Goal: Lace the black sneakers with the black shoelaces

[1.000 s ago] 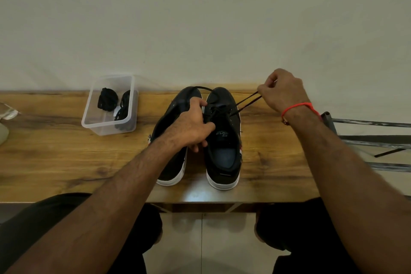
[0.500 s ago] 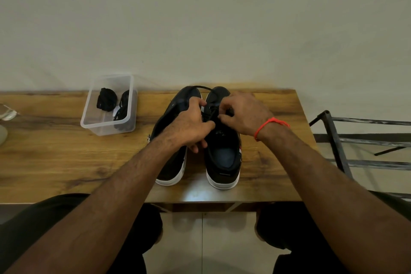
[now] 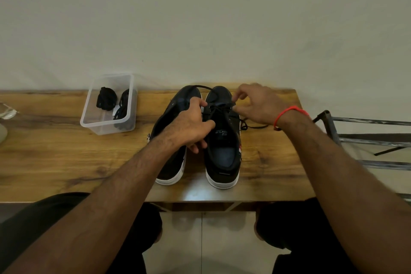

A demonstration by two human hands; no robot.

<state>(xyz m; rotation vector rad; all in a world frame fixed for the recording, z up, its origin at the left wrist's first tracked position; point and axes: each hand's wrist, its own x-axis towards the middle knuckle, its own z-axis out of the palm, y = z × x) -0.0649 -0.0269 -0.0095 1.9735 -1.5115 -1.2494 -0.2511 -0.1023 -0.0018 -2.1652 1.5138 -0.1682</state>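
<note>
Left hand (image 3: 189, 125) rests curled over the tongue edge of the right sneaker (image 3: 223, 140), its fingertips apparently pinching the black shoelace (image 3: 219, 108) at the eyelets, though blur hides the contact. Right hand (image 3: 259, 104) hovers over that shoe's toe, fingers loosely bent, seemingly holding nothing. A loose lace end trails onto the desk (image 3: 55, 151). Beside stands the left sneaker (image 3: 171, 162). Farther left, a clear plastic tub (image 3: 106, 124) holds spare laces (image 3: 106, 98).

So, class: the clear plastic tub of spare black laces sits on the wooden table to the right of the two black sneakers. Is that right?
Not quite. In the head view the clear plastic tub with spare black laces sits on the wooden table to the left of the two black sneakers, not the right.
</note>
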